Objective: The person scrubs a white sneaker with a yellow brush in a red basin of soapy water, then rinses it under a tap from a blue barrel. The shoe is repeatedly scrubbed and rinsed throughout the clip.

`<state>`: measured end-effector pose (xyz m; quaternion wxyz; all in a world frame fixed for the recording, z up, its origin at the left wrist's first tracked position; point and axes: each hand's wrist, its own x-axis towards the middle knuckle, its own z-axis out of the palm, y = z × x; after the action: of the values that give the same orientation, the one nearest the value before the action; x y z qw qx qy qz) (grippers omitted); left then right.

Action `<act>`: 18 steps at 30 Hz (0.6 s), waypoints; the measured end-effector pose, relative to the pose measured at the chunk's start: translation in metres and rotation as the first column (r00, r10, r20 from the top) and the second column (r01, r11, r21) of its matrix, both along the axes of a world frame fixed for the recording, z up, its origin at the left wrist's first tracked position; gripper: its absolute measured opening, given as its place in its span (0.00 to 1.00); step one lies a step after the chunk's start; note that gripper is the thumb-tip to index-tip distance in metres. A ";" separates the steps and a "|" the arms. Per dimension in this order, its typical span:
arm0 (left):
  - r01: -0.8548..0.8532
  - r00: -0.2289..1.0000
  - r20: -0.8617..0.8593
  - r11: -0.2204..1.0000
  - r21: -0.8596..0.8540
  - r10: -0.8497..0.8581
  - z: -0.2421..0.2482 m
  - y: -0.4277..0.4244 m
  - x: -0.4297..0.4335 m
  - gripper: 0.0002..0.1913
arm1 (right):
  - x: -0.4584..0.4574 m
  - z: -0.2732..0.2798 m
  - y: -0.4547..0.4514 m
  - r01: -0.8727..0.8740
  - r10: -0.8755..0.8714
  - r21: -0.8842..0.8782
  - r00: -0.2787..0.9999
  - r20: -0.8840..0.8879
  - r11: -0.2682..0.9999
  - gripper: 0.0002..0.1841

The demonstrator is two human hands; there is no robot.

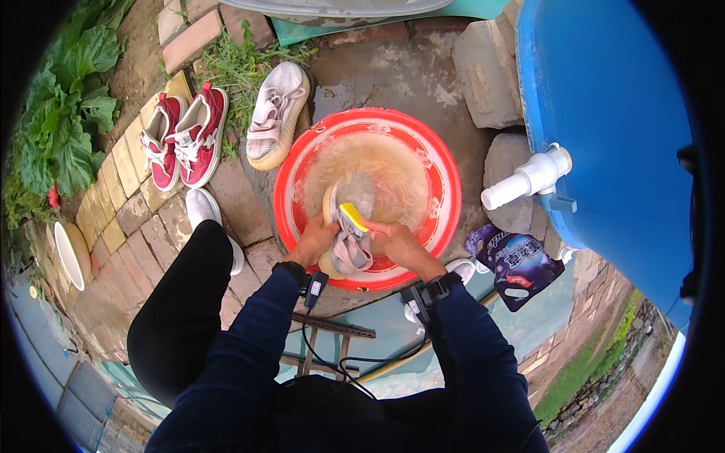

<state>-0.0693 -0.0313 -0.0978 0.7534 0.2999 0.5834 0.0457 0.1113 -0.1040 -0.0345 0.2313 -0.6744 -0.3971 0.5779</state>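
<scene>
A red and white enamel basin (447,187) of cloudy, brownish water stands on the ground before me. In it lies a pale pinkish sneaker (350,255), its toe end under the water and its heel by the near rim. My left hand (315,238) grips the sneaker's side at the left. A yellow brush (352,216) is held in my right hand (399,244), over the sneaker's upper; its bristles are hidden. Outside the basin, at the upper left, a matching sneaker (277,116) leans with its thick sole to the right.
A pair of red shoes (198,136) stands on the bricks at the left. On the right are a large blue tank (612,130) with a white spout (527,178), stone blocks (488,73) and a purple detergent pouch (524,266). A white basin (71,255) rests far left.
</scene>
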 end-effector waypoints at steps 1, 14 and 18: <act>0.007 1.000 0.017 1.000 -0.008 -0.007 -0.001 -0.001 0.000 0.16 | 0.004 -0.002 0.005 0.055 -0.054 -0.019 0.998 0.019 0.998 0.23; 0.058 0.998 -0.031 0.990 0.131 -0.055 0.014 0.000 0.008 0.21 | 0.017 0.004 -0.032 0.191 -0.196 -0.078 0.979 -0.049 0.978 0.26; 0.145 0.986 -0.142 0.842 0.520 -0.082 0.042 -0.008 0.027 0.25 | 0.015 -0.003 -0.002 0.506 -0.505 -0.017 0.862 0.046 0.862 0.37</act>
<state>-0.0421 -0.0389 -0.0560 0.6085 0.5318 0.5716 0.1423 0.1260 -0.1056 -0.0374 0.3571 -0.7696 -0.2027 0.4890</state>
